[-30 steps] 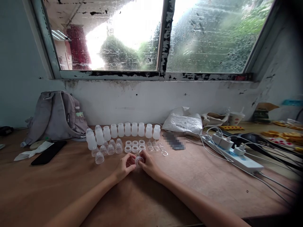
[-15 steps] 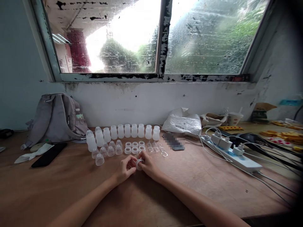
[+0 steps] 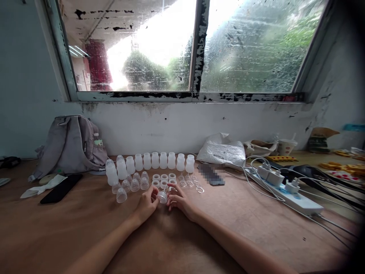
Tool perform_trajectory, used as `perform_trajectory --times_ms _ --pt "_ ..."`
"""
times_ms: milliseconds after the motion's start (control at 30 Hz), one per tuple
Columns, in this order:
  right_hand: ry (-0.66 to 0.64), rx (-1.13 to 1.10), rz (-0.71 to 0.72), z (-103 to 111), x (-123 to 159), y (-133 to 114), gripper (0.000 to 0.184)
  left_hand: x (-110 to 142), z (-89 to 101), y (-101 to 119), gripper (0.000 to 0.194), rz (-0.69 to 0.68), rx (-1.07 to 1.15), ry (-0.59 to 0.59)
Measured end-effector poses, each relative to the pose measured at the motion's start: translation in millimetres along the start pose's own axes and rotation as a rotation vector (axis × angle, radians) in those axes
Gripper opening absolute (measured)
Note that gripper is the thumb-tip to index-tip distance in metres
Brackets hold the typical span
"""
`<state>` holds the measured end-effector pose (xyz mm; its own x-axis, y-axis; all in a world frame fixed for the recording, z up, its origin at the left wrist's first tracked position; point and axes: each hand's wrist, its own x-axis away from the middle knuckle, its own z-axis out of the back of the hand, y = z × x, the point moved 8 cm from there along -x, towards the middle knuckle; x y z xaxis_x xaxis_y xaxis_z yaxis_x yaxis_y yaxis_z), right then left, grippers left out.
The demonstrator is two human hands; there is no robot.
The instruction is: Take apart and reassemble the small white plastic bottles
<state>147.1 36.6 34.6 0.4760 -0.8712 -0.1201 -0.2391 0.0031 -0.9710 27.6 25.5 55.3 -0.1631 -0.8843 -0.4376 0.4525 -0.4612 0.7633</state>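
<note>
Brown bench (image 3: 222,236) surface runs beneath a weathered window (image 3: 196,49), with bottles, caps and rings grouped close together at the middle. Left hand (image 3: 146,204): grip closed at the fingertips on a translucent ribbed collar (image 3: 162,197), held in front of the white collar rings (image 3: 156,184). Whether a teat is seated inside it cannot be made out. Right hand (image 3: 183,203): grip open, fingers spread just beside the piece; contact cannot be confirmed.

Risks, in the inspector's judgement. Primary: the piece may slip or twist, since one fingertip hold appears to carry it and the smooth plastic offers little purchase. Secondary: a dropped piece could roll into the rings just beyond and disorder their rows. Third: the right fingers extend near the rings, so a careless sweep could displace them or the thin clear rings (image 3: 200,190) to the right. Fourth: the left knuckles stand near the clear domed caps (image 3: 135,185); a wide elbow or wrist movement could topple the foremost. Translucent bottles (image 3: 155,160) stand upright farther back, at lower risk. Cables from the power strip (image 3: 299,199) lie well apart, posing little immediate hazard.
</note>
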Motion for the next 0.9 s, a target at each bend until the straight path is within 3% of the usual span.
perform_trajectory --times_ms 100,233,367,433,500,600,733,900 --pt "-0.008 -0.083 -0.076 1 -1 7 0.046 -1 -2.3 -2 0.01 -0.028 -0.009 -0.053" --pt "-0.007 -0.065 -0.083 4 -3 11 0.033 1 -5.9 8 0.014 -0.093 -0.065 -0.162" --pt "0.072 -0.048 -0.031 11 -5 11 0.03 -11 12.0 20 0.021 -0.192 -0.367 -0.223" --pt "0.1 -0.041 -0.016 14 -5 11 0.031 -31 38.4 17 0.023 -0.129 -0.585 -0.112" --pt "0.111 -0.035 -0.011 16 -5 11 0.032 -56 70.5 7 0.029 0.021 -0.802 0.047" --pt "0.116 -0.029 -0.01 17 -5 11 0.033 -90 100.0 -16 0.042 0.25 -1.023 0.098" --pt "0.116 -0.026 -0.014 17 -5 12 0.033 -116 114.9 -36 0.038 0.363 -1.105 0.132" --pt "0.073 -0.004 -0.015 14 -5 13 0.03 -117 115.9 -40 0.026 0.339 -1.102 0.166"
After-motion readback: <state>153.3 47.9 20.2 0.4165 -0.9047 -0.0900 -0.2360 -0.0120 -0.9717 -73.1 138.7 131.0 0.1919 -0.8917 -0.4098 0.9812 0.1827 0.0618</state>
